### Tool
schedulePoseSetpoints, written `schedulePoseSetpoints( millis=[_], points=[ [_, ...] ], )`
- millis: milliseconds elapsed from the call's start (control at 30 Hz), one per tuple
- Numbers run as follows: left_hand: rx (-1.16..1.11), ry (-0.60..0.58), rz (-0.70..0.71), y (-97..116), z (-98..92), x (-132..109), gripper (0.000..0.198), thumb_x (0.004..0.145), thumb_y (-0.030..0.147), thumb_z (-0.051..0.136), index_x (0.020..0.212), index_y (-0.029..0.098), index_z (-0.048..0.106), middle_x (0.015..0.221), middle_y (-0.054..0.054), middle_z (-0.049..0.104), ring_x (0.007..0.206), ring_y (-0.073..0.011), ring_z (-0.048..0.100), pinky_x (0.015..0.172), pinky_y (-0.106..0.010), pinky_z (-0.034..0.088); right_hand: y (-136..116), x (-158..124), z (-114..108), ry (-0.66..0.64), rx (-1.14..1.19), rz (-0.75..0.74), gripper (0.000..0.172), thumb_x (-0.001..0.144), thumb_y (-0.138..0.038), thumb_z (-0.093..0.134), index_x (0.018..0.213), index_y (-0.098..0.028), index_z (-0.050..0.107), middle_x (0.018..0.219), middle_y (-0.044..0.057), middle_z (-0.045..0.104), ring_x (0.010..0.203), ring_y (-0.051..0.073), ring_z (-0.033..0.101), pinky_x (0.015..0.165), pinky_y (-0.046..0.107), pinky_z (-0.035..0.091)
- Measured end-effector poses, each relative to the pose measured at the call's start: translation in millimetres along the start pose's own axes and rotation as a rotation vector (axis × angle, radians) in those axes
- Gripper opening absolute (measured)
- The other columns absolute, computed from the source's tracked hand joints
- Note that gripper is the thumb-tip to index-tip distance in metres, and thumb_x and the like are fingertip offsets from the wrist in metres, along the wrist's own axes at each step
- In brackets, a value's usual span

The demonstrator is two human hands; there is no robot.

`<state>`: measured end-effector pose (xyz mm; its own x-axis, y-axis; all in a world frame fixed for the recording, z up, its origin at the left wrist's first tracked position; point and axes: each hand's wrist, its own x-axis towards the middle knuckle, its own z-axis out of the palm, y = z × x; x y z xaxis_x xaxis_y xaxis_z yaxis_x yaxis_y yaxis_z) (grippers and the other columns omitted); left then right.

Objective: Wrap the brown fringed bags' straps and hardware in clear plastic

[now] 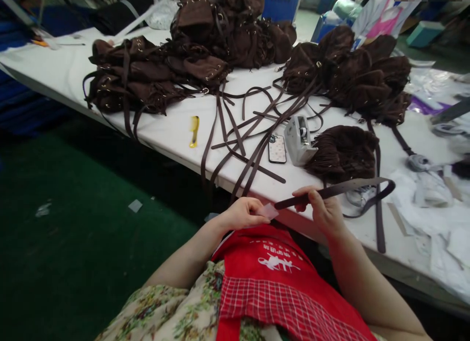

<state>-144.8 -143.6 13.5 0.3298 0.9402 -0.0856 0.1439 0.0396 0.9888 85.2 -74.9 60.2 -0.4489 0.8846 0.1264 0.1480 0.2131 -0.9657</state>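
My left hand [247, 213] pinches a small pinkish translucent piece [268, 212] above the red apron. Just right of it, my right hand [323, 209] is closed on a dark brown strap [343, 188]. The strap's end points at the translucent piece, and its other part loops to the right over the table. Beyond my right hand, a fringed brown bag [345, 152] lies beside a grey tape dispenser [299, 140]. A phone in a patterned case [277, 149] rests left of the dispenser.
Piles of brown bags [139, 79] cover the back of the white table [172, 130], with more bags [352, 77] at the right. Long straps [253, 160] cross the middle and hang over the front edge. A yellow comb [194, 131] lies left; plastic wrappings [436, 199] cover the right.
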Motion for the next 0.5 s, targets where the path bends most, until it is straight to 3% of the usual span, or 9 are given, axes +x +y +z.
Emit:
schedulePoseSetpoints(
  millis=[133, 267, 333, 400, 500],
  points=[
    [-0.083, 0.015, -0.069, 1.0, 3.1, 3.4, 0.033, 0.07, 0.042, 0.073, 0.068, 0.01, 0.067, 0.07, -0.001, 0.057, 0.062, -0.0085, 0.05, 0.057, -0.02, 0.037, 7.3, -2.0, 16.5, -0.053, -0.018, 0.075, 0.04, 0.09, -0.051, 0.048, 0.085, -0.018, 0.07, 0.069, 0.003, 0.064, 0.063, 0.014, 0.057, 0.064, 0.027, 0.047],
    [-0.144, 0.041, -0.136, 2.0, 7.6, 3.9, 0.039, 0.072, 0.046, 0.07, 0.078, 0.008, 0.068, 0.071, -0.003, 0.059, 0.062, -0.01, 0.05, 0.057, -0.022, 0.039, 12.9, -8.2, 40.2, -0.143, 0.104, 0.177, 0.035, 0.081, -0.052, 0.06, 0.088, -0.02, 0.073, 0.102, 0.007, 0.068, 0.099, 0.022, 0.058, 0.094, 0.036, 0.041],
    [-0.137, 0.045, -0.142, 0.8, 8.1, 1.3, 0.04, 0.074, 0.048, 0.067, 0.081, 0.009, 0.068, 0.074, -0.004, 0.061, 0.062, -0.0106, 0.051, 0.058, -0.022, 0.041, 17.3, -4.7, 42.0, -0.164, 0.252, 0.277, 0.037, 0.079, -0.051, 0.063, 0.098, -0.021, 0.073, 0.111, 0.007, 0.067, 0.107, 0.024, 0.056, 0.1, 0.038, 0.037],
    [-0.091, 0.057, -0.142, -2.6, 6.8, -1.2, 0.041, 0.073, 0.05, 0.067, 0.074, 0.01, 0.068, 0.076, -0.006, 0.062, 0.064, -0.0115, 0.053, 0.058, -0.022, 0.042, 23.0, 4.2, 33.1, -0.026, 0.45, 0.362, 0.041, 0.08, -0.053, 0.061, 0.101, -0.021, 0.072, 0.108, 0.008, 0.069, 0.106, 0.024, 0.058, 0.1, 0.04, 0.038],
    [-0.062, 0.01, -0.211, -8.7, 7.6, 0.6, 0.047, 0.077, 0.057, 0.06, 0.071, 0.011, 0.067, 0.073, -0.007, 0.064, 0.063, -0.0121, 0.054, 0.057, -0.021, 0.042, 29.4, 12.5, 17.3, 0.37, 0.554, 0.351, 0.045, 0.079, -0.059, 0.058, 0.091, -0.018, 0.074, 0.095, 0.008, 0.071, 0.101, 0.025, 0.06, 0.098, 0.041, 0.038]
  ],
)
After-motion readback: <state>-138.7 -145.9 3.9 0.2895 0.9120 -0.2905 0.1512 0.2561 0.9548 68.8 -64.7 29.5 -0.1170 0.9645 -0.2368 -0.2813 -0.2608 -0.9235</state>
